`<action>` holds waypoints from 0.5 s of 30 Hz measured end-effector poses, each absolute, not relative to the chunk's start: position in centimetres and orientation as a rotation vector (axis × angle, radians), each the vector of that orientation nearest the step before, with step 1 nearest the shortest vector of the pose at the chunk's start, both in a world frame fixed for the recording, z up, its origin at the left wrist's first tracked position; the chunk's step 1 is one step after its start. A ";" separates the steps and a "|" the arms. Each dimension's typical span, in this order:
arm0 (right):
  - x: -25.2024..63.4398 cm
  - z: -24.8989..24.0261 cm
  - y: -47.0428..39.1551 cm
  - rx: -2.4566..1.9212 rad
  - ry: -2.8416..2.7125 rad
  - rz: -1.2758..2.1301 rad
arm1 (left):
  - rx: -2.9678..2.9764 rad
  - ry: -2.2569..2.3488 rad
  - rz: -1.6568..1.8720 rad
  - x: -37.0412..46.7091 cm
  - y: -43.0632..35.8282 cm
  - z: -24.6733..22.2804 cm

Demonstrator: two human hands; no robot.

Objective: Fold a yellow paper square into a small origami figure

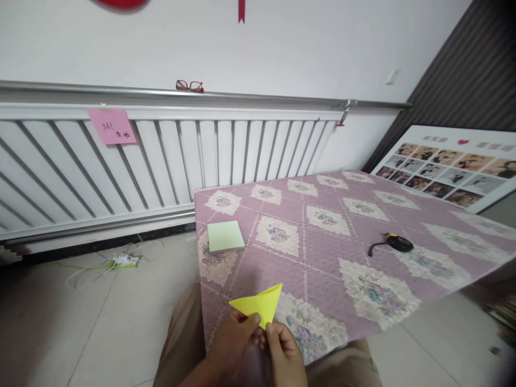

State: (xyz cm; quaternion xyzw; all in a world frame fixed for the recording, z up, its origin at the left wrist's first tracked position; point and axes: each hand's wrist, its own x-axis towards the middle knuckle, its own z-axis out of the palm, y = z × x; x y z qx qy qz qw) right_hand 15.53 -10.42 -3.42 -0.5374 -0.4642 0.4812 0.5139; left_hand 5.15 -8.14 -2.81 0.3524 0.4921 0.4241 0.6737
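A folded piece of yellow paper [264, 302] is held up over the near left part of the table, its two pointed corners spread apart at the top. My left hand [234, 338] pinches its lower edge, with the thumb on the near side. On the lower tip, my right hand [284, 346] closes thumb and fingers. Both hands meet close together, and some fingertips are hidden behind the paper. Beyond them lies a pale green sticky note pad [226, 235] near the table's left edge.
A purple floral cloth covers the table [282, 269]. A black-and-yellow object with a short cord [399, 243] lies to the right. Glasses [189, 86] rest on the pipe above the white radiator [229, 145]. A power strip [124, 261] sits on the floor; a photo board [447, 166] leans behind.
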 end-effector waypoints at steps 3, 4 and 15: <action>16.4 -2.7 -10.3 -1.240 -1.049 1.297 | 0.769 1.172 1.015 4.6 -8.1 -3.1; 16.6 -2.4 -10.2 -1.229 -1.036 1.294 | 0.800 1.198 1.002 4.5 -8.1 -3.0; 16.6 -1.3 -10.1 -1.235 -1.063 1.231 | 0.907 1.176 0.971 3.9 -8.9 -1.1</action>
